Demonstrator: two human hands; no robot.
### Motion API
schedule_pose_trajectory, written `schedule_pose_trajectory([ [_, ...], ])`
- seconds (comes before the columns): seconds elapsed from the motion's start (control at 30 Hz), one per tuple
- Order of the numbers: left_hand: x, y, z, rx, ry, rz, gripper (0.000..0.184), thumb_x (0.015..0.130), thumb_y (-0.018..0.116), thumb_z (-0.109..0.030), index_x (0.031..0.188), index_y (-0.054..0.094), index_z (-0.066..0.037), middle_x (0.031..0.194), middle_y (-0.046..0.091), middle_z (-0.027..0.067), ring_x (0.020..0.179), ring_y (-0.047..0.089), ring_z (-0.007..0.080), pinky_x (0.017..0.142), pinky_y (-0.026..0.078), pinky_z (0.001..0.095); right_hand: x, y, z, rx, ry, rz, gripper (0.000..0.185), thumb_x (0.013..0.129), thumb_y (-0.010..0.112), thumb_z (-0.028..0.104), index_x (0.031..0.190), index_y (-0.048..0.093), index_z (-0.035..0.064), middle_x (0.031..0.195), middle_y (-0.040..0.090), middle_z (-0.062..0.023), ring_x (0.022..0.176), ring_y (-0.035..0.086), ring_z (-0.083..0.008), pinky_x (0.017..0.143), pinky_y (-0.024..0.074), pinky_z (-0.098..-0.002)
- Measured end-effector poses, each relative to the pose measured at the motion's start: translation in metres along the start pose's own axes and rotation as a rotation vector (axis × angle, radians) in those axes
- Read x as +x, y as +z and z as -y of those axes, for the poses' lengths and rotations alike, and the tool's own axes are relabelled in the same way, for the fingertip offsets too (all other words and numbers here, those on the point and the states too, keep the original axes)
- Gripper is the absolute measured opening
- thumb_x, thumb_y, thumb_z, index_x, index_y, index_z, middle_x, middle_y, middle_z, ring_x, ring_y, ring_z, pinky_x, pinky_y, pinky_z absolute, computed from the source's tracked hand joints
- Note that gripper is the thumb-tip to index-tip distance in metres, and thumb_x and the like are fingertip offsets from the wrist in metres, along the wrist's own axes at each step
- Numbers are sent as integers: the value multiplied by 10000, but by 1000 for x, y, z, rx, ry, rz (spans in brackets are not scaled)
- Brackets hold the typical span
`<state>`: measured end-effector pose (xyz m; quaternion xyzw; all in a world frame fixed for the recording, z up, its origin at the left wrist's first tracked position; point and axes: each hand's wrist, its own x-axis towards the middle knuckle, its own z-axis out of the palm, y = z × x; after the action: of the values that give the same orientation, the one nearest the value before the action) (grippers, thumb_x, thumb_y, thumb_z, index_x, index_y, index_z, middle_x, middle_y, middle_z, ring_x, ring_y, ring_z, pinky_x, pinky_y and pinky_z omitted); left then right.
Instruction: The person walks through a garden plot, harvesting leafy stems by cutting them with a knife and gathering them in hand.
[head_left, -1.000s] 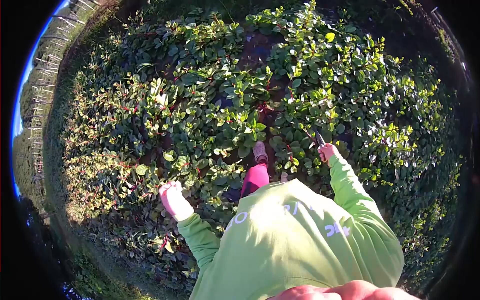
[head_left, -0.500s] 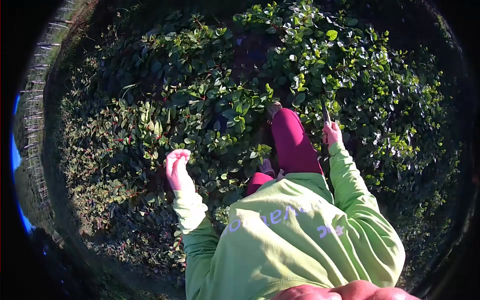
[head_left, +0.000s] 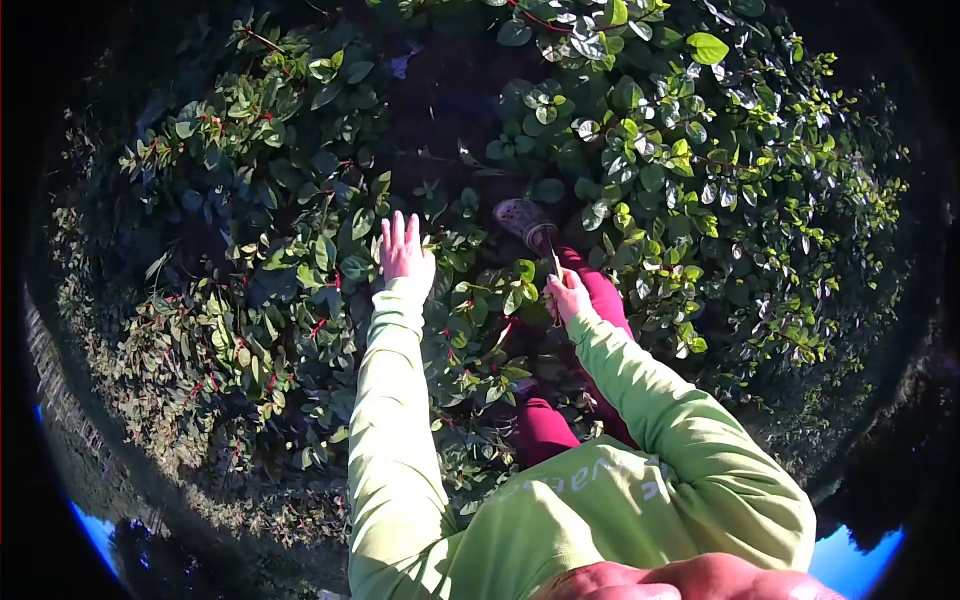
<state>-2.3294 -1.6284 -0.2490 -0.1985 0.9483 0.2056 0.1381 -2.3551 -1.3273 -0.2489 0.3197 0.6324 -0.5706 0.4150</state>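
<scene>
My left hand (head_left: 407, 258) reaches out over the leafy plants (head_left: 325, 255), its fingers stretched forward and a little apart. Nothing shows in it, and whether the fingertips touch a leaf I cannot tell. In my right hand (head_left: 568, 297) is a knife (head_left: 556, 264), gripped in closed fingers with the narrow blade pointing away from me. That hand is above my leg, beside a low clump of green leaves (head_left: 520, 288).
Broad-leaved plants (head_left: 650, 180) with some red stems grow thickly on both sides. Dark, shaded soil (head_left: 440, 110) runs between them ahead. My shoe (head_left: 522, 218) stands among the plants, just beyond the knife.
My left hand has moved forward and toward the middle, its curled fingers now straightened. My right hand has come inward with the knife. My body leans further forward, and the plants appear closer.
</scene>
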Motion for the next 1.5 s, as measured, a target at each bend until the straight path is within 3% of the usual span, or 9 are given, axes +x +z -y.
schedule_pose_trajectory([
  [0.27, 223, 157, -13, 567, -59, 385, 596, 873, 431, -144, 1439, 264, -229, 1542, 43, 75, 1419, 13, 307, 1108, 73, 562, 41, 17, 91, 22, 158, 32, 401, 926, 527, 189, 1305, 408, 140, 763, 525, 11, 545, 468, -71, 452, 390, -216],
  [0.47, 188, 178, -5, 449, -148, 512, 522, 854, 432, -236, 1372, 383, -207, 1286, 547, 51, 1232, 478, 213, 1102, 44, 583, 65, 11, 100, 52, 278, -8, 434, 931, 537, 195, 1343, 404, 169, 823, 571, 5, 558, 508, -67, 462, 408, -199],
  [0.5, 182, 162, -15, 440, -216, 908, 477, 804, 510, -177, 1278, 480, -217, 1206, 598, 60, 1171, 527, 221, 1107, 94, 555, 69, 11, 102, 11, 266, -18, 436, 931, 534, 189, 1346, 400, 167, 821, 568, 7, 557, 509, -67, 463, 411, -200],
  [0.67, 98, 89, -45, 54, -165, 588, 145, 889, 514, -220, 957, 586, -115, 980, 636, 105, 938, 619, 299, 819, 471, 465, 144, 6, 98, -305, -133, -115, 442, 891, 546, 101, 1313, 422, 144, 1063, 570, -24, 658, 479, -64, 555, 449, -217],
  [0.8, 79, 53, -72, -13, -134, 623, 209, 907, 497, -259, 1035, 578, -115, 996, 632, 122, 894, 616, 337, 740, 502, 448, 185, 1, 101, -1036, -89, -119, 444, 842, 578, 121, 1266, 450, 160, 1224, 555, -87, 1145, 520, -300, 939, 428, -384],
  [1.13, 57, 24, -17, -74, -143, 342, 163, 893, 523, -211, 984, 622, -119, 804, 635, 91, 724, 639, 284, 640, 506, 404, 141, -141, 72, -1461, -5, 74, 433, 828, 586, 216, 1252, 497, 194, 1117, 600, -122, 1035, 578, -316, 872, 472, -416],
  [1.23, 32, 23, 11, -1104, -830, 658, 243, 899, 576, -159, 1115, 542, -54, 747, 579, 39, 505, 539, 79, 503, 492, 256, 99, -126, 112, -1376, -174, -101, 461, 752, 691, 243, 1177, 522, 185, 1098, 588, -112, 1015, 581, -293, 838, 488, -394],
  [1.4, 18, 9, -47, -1745, -1076, 791, 361, 912, 526, -129, 1242, 397, -65, 984, 621, 146, 722, 646, 210, 587, 535, 322, 111, -118, 119, -1235, -315, -565, 744, 660, 761, 97, 1309, 401, 149, 1235, 472, -111, 1066, 549, -267, 807, 499, -379],
  [1.5, 18, 56, -61, -2023, -1005, 835, 372, 921, 502, -154, 1266, 398, -63, 1116, 598, 173, 837, 647, 238, 665, 547, 355, 168, -154, 42, -607, 390, -350, 537, 704, 696, 22, 1208, 518, 76, 882, 650, -53, 749, 609, -144, 647, 503, -279],
])
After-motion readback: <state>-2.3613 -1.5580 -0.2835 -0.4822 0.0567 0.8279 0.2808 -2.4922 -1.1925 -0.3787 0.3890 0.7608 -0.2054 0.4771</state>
